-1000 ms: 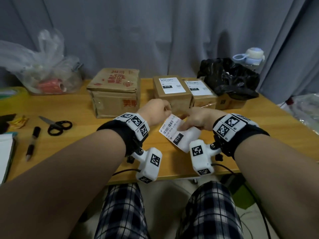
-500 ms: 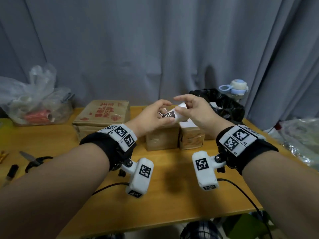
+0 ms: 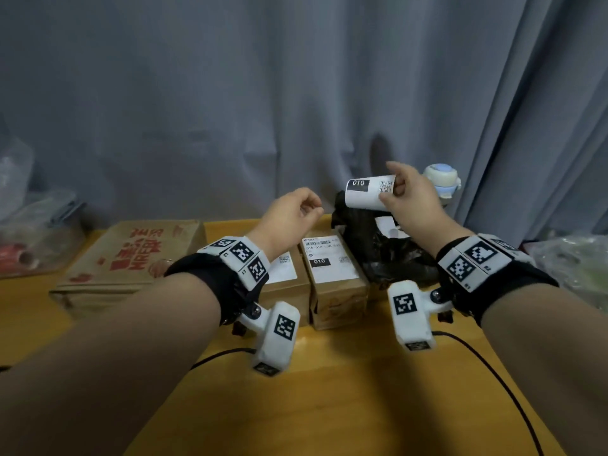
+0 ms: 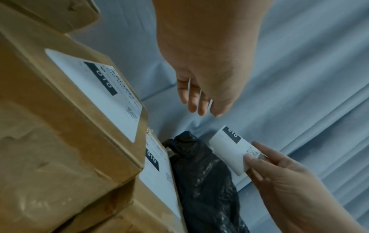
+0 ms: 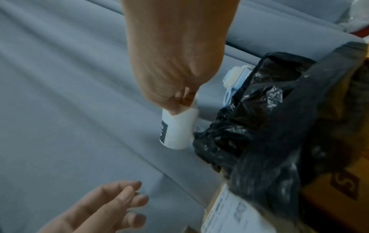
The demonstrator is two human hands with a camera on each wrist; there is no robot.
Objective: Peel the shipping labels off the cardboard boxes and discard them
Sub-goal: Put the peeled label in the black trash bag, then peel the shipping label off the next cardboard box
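Landmark: black bag (image 3: 391, 255), at the far right of the wooden table (image 3: 329, 406).
Peeled label (image 3: 370, 194): curled into a loose roll, held in the air just above the black bag.
Right hand (image 3: 411, 202): pinches the roll's right end between thumb and fingers.
Left hand (image 3: 289, 212): left of the bag, apart from the roll, fingers loosely curled, holding nothing.
Labelled boxes (image 3: 335, 278): two, side by side, just left of the bag.

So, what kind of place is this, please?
Probably a home desk, not a warehouse: a wooden table against a grey curtain, a few small cardboard boxes, and a black rubbish bag.
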